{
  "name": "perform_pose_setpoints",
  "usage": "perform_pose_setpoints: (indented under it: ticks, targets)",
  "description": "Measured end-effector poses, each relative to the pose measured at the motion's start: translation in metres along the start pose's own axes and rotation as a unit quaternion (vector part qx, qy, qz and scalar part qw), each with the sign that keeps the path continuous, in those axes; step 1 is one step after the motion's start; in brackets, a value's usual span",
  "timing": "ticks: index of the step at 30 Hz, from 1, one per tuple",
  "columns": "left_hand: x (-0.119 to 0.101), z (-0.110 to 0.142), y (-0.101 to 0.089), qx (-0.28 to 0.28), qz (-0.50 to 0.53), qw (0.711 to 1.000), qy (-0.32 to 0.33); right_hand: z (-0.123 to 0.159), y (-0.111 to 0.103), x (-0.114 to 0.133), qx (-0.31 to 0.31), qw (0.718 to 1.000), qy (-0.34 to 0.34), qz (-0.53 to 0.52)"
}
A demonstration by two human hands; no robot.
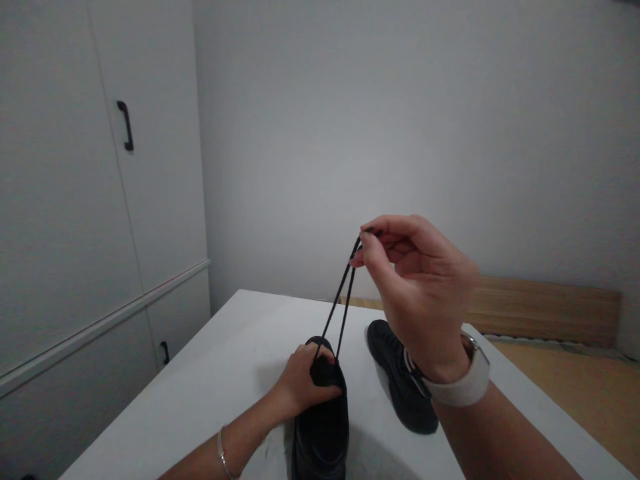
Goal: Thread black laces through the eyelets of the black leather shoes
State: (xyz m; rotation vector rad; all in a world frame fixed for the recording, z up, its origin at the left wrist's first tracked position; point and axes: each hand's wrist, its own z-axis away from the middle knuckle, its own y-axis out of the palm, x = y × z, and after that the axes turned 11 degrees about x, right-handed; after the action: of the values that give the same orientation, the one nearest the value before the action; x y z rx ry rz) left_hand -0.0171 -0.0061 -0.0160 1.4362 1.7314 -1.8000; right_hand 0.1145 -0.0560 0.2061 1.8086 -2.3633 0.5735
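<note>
A black shoe stands at the near middle of the white table, its opening facing me. My left hand grips the shoe around its upper, the thumb lying across the tongue and the fingers on the far left side. Raised above it, my right hand pinches a black shoelace between thumb and fingertips. Two strands of the lace run taut from the shoe up to that pinch. To the right, a second black shoe rests on the table, partly hidden behind my right wrist.
The white table reaches back towards a grey wall. A white cabinet with dark handles stands at the left. Beyond the table on the right are a wooden board and a tan surface.
</note>
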Motion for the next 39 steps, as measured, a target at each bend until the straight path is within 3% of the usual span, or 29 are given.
perform_pose_setpoints:
  ticks: [6,10,13,14,15,17,19,22,26,29,31,33,35,37,39]
  targets:
    - [0.003,-0.005,0.004,-0.029,0.011,1.000,0.000,0.003,0.001,0.005,-0.016,0.999,-0.028,-0.001]
    - [-0.011,-0.006,-0.016,-0.094,0.045,0.994,0.032,0.004,-0.002,0.000,-0.001,1.000,-0.006,0.014]
    - [-0.050,0.002,-0.044,-0.224,0.040,0.971,0.078,0.004,-0.004,-0.001,0.013,0.999,0.009,0.034]
    - [-0.067,0.006,-0.053,-0.261,0.006,0.954,0.145,0.003,-0.004,0.000,0.018,0.999,0.011,0.037]
    - [-0.086,0.009,-0.061,-0.262,-0.030,0.940,0.216,0.003,-0.004,0.002,0.022,0.999,0.010,0.038]
    - [-0.119,0.011,-0.074,-0.244,-0.091,0.919,0.296,0.002,-0.002,0.005,0.028,0.999,0.007,0.038]
    - [-0.142,0.008,-0.081,-0.272,-0.137,0.899,0.315,0.003,0.000,0.008,0.038,0.999,0.006,0.035]
    - [-0.156,-0.001,-0.088,-0.305,-0.159,0.893,0.290,0.005,0.002,0.009,0.050,0.998,0.018,0.025]
    - [-0.157,-0.009,-0.094,-0.322,-0.178,0.891,0.267,0.009,0.001,0.007,0.043,0.999,0.032,0.007]
    - [-0.160,-0.009,-0.095,-0.309,-0.209,0.878,0.300,0.008,-0.002,0.006,0.039,0.997,0.059,-0.044]
    - [-0.160,-0.009,-0.099,-0.287,-0.176,0.889,0.311,0.007,-0.008,0.001,0.022,0.992,0.087,-0.090]
    - [-0.152,-0.008,-0.107,-0.260,-0.068,0.921,0.282,0.008,-0.017,-0.011,-0.019,0.984,0.108,-0.138]
    - [-0.133,-0.008,-0.121,-0.239,0.115,0.939,0.220,0.014,-0.031,-0.030,-0.067,0.968,0.138,-0.198]
    - [-0.102,-0.008,-0.139,-0.233,0.321,0.903,0.165,0.028,-0.047,-0.056,-0.099,0.936,0.205,-0.269]
    - [-0.065,-0.004,-0.156,-0.275,0.430,0.852,0.115,0.050,-0.066,-0.083,-0.130,0.905,0.278,-0.293]
